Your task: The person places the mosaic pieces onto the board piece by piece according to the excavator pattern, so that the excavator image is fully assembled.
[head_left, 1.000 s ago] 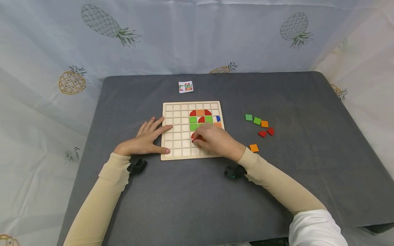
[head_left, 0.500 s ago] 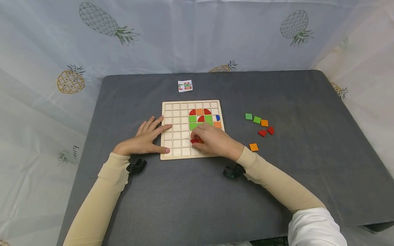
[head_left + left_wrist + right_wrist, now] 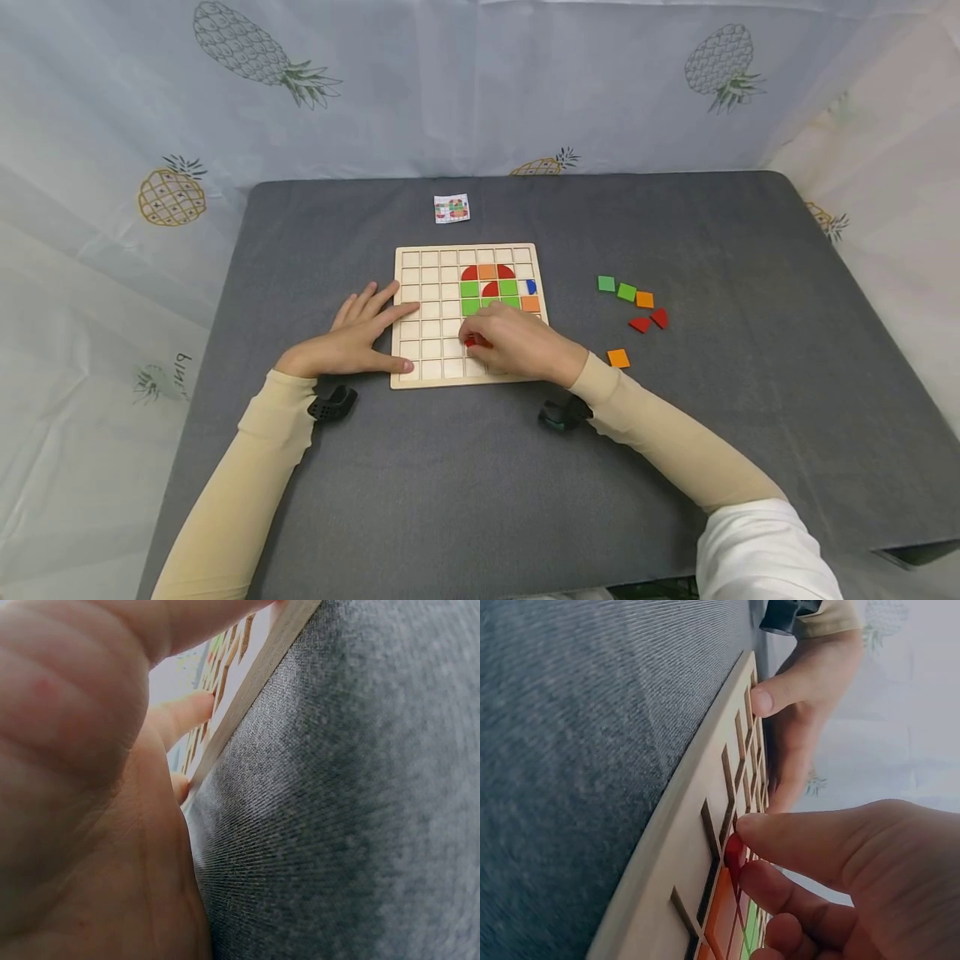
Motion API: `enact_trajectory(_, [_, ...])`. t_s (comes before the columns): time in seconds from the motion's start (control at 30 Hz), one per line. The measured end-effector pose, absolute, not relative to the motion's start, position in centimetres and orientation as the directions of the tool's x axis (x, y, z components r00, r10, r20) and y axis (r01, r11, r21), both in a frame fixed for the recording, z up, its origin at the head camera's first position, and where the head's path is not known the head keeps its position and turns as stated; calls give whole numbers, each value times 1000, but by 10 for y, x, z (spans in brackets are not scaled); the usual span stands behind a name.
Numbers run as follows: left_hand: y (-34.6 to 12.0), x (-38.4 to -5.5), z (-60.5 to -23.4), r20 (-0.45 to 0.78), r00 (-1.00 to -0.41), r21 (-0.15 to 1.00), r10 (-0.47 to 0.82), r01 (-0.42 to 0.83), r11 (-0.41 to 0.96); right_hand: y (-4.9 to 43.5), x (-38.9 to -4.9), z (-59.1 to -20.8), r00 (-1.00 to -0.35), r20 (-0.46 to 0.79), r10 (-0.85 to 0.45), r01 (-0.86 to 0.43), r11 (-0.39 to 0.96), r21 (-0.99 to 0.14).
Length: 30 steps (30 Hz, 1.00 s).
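My left hand lies with fingers spread on the left edge of the wooden grid board, thumb and fingertips on its frame. Over the board's lower middle, my right hand pinches a red tile between thumb and index finger. That tile sits at a grid cell, beside an orange tile visible in the right wrist view. Farther up the board are red quarter-circle tiles, an orange tile, green square tiles and a small blue piece. The right hand covers part of the grid.
Right of the board lie loose tiles: two green squares, two orange squares and two red pieces. A small printed card with a coloured pattern lies beyond the board on the grey table.
The right hand's fingers have shifted slightly left around the red tile, which has gone from tilted to lower in the grid. The left hand stays where it was.
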<state>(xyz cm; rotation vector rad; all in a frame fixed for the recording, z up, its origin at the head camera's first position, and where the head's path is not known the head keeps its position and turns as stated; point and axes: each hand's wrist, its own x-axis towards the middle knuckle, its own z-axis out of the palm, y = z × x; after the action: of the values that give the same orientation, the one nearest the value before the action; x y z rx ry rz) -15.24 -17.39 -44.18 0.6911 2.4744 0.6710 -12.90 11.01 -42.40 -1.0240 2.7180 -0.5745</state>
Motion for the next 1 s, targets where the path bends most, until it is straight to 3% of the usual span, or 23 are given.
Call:
enact_trajectory(0.53, [-174,-152,-443,-318,-759,561,569,332,758,111,-130,-420,-755,-45,-654,-586,705,-400])
enact_trajectory(1.0, [-173,-152,-442,-313,-764,563,565,329,758,185,-143,-377,-894,44,-446,-399,746,-534])
